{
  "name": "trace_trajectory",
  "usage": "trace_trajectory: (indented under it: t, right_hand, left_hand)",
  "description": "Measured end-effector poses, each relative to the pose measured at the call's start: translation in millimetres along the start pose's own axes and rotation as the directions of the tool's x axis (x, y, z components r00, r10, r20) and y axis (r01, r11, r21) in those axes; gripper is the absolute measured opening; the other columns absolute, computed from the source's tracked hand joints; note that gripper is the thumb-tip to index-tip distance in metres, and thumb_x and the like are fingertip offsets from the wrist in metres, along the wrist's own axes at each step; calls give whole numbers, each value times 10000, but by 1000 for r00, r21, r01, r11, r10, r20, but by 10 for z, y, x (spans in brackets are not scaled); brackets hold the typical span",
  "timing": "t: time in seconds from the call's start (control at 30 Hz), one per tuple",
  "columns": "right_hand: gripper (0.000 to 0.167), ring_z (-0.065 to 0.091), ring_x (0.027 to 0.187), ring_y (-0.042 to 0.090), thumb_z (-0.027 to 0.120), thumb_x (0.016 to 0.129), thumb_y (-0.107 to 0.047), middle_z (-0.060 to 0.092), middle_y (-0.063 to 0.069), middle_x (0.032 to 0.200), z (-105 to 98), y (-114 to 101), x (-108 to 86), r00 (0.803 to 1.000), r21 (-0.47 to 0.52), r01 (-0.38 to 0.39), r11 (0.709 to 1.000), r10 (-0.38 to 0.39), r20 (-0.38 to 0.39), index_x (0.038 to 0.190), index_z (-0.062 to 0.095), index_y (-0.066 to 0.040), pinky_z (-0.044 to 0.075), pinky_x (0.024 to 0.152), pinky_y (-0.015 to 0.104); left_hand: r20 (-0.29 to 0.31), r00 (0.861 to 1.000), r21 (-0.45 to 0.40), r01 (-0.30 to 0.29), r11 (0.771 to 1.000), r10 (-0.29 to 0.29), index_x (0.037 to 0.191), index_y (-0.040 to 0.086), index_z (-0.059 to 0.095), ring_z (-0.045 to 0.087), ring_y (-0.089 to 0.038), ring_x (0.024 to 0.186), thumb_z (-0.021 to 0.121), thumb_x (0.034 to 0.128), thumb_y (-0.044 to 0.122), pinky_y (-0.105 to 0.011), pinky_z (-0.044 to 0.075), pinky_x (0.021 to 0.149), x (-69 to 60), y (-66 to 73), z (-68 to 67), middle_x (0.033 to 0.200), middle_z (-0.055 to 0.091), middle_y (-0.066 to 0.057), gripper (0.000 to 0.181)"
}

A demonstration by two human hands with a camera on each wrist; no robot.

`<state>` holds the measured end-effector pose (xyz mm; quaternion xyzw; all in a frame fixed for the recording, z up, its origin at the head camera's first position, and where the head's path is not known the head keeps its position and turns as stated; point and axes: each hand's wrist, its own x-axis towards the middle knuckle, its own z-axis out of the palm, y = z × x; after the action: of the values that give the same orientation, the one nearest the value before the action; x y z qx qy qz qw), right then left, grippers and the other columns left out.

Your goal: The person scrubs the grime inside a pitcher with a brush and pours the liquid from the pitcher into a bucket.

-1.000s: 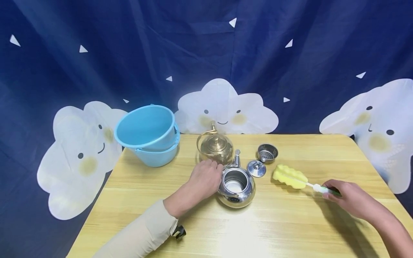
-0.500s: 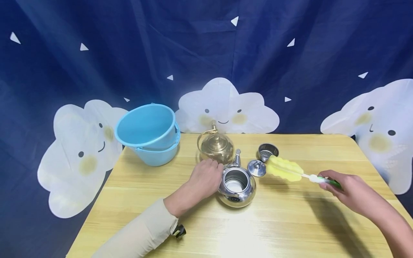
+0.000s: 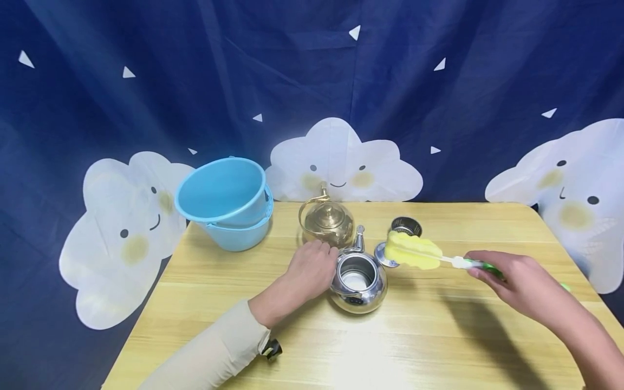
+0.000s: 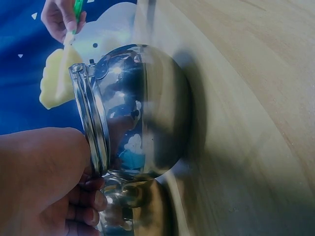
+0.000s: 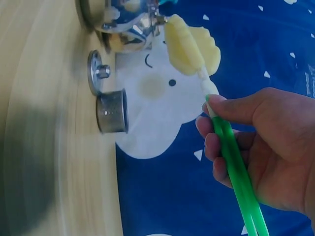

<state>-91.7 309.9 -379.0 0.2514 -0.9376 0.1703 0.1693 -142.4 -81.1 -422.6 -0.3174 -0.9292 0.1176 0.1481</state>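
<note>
Yellow wavy-edged sponge brush (image 3: 414, 251) near round, shiny metal teapot (image 3: 362, 299)

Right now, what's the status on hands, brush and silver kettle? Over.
Left hand holding silver kettle by handle. Right hand gripping brush; sponge in air, outside kettle. Lid off, nothing over kettle's mouth.

No readable text, label, brand, number or sign in any view.

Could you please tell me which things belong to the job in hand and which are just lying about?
Apparently in the job:
silver teapot, gripped by left hand
sponge brush, in right hand

Apparently lying about:
lid
strainer
golden teapot
blue buckets
</note>
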Motion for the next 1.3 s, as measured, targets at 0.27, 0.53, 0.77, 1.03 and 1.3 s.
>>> trace_trajectory:
  t: [0.27, 0.53, 0.77, 1.03, 1.3]
  right_hand:
    - [335, 575, 705, -51, 873, 776, -92, 786, -40, 919, 22, -109, 88, 998, -45, 53, 998, -54, -24, 1091, 775, -151, 437, 602, 116]
    - [295, 553, 668, -56, 861, 808, -162, 758, -77, 882, 108, -196, 181, 985, -61, 157, 986, -160, -62, 1092, 784, -152, 470, 556, 199]
    - [188, 433, 635, -91, 754, 944, -300, 656, -154, 790, 141, -288, 283, 973, -73, 209, 975, -215, -82, 1089, 778, -182, 419, 513, 218]
    - [166, 382, 612, -91, 772, 920, -253, 591, -169, 747, 168, -384, 367, 971, -100, 228, 968, -234, -50, 1080, 781, -210, 372, 492, 213]
    - [147, 356, 581, -86, 761, 930, -251, 564, -156, 721, 200, -439, 411, 969, -121, 241, 963, -246, -28, 1065, 779, -197, 323, 470, 187]
  left_hand:
    - [-11, 1000, -1, -3, 1000, 3, 916, 130, 648, 539, -140, 699, 584, 1008, 286, -263, 470, 606, -4, -3, -9, 763, 613, 12, 193]
    - [9, 1000, -9, -3, 1000, 3, 936, 123, 656, 547, -141, 707, 576, 1013, 288, -266, 484, 614, -1, -3, -16, 781, 632, 8, 198]
    - [3, 1000, -7, -5, 1000, 5, 930, 125, 657, 545, -140, 700, 571, 1016, 291, -265, 479, 608, 4, -7, -12, 777, 634, 7, 207]
    - [-12, 1000, 12, -10, 1000, 10, 923, 126, 654, 542, -139, 694, 572, 1014, 289, -260, 469, 596, 5, -3, 0, 768, 627, 9, 204]
    - [6, 1000, 9, -9, 1000, 9, 937, 123, 653, 542, -142, 702, 553, 1023, 277, -263, 470, 599, 4, -6, -4, 778, 628, 8, 203]
